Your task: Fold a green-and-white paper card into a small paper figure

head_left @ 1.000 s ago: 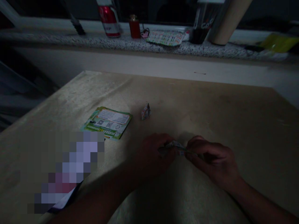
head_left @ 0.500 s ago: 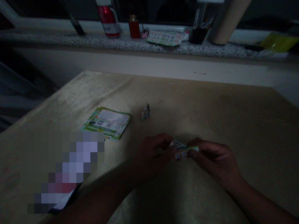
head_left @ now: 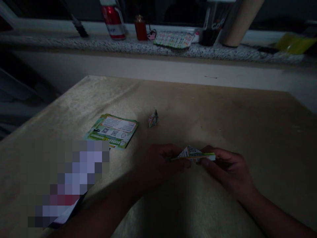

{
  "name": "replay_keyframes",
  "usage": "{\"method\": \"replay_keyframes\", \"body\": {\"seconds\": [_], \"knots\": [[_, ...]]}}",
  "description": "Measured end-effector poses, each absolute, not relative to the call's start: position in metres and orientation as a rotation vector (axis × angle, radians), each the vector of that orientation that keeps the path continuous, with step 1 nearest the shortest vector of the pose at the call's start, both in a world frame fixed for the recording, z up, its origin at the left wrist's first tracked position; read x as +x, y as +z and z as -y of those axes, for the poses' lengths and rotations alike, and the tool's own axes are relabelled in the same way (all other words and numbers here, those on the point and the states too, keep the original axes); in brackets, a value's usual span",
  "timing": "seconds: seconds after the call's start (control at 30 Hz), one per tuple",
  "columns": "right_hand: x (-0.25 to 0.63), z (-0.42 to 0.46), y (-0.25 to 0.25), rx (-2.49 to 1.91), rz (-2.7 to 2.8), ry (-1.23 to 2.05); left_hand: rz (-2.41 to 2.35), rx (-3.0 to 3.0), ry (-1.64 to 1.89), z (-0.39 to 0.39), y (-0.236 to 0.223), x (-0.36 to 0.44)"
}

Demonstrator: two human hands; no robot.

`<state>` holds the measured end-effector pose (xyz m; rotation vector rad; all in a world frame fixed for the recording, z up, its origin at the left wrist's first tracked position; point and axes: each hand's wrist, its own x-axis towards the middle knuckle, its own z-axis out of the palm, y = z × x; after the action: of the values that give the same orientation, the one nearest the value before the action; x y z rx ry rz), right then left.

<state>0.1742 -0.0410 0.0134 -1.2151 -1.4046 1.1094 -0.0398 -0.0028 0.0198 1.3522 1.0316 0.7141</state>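
Between my two hands is a folded piece of printed paper [head_left: 190, 152], with a triangular peak in its middle and a narrow strip along its lower edge. My left hand [head_left: 162, 163] pinches its left end between thumb and fingers. At the other end, my right hand [head_left: 229, 167] pinches the strip, whose green and white tip sticks out past the thumb. Beyond my left hand a small folded paper piece [head_left: 153, 119] stands upright on the table. A stack of green and white leaflets [head_left: 114, 129] lies to the left of it.
A pixelated, blurred-out object [head_left: 76, 181] lies on the table [head_left: 223, 112] beside my left forearm. On the granite windowsill [head_left: 94, 44] stand a red and silver can [head_left: 114, 21], a small red bottle [head_left: 141, 29], a blister pack [head_left: 173, 39], a dark cup [head_left: 211, 26] and a beige cylinder [head_left: 241, 23].
The folded paper has been turned so its peak points up and shows more fully. My left fingers have shifted along its lower edge; my right hand keeps its pinch.
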Motion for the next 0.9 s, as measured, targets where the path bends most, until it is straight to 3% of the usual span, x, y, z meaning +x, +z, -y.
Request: {"method": "replay_keyframes", "body": {"seconds": [0.9], "knots": [[0.175,0.042,0.024,-1.119,1.482,1.143,-0.905,1.167,0.712,0.000,0.027,-0.042]]}}
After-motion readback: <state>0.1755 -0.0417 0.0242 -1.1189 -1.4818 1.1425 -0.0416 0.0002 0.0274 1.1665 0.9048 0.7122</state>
